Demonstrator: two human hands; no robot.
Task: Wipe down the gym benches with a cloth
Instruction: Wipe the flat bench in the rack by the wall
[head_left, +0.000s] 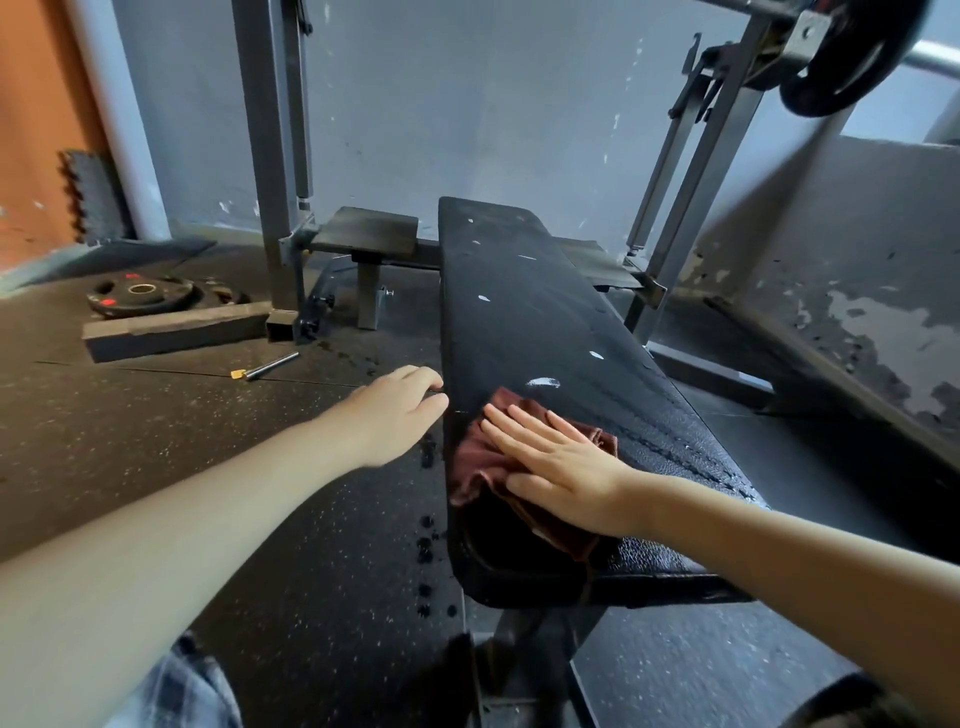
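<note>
Two uprights flank bench (plate left).

No readable text, brand, number or sign anywhere in view.
- Weight plate, on floor at left of frame: small red patches on face, too small and blurred to read.
- Yellow tag on end of metal pin, left of centre: no legible writing.
- Bench pad, centre: white spots are marks, not letters.
</note>
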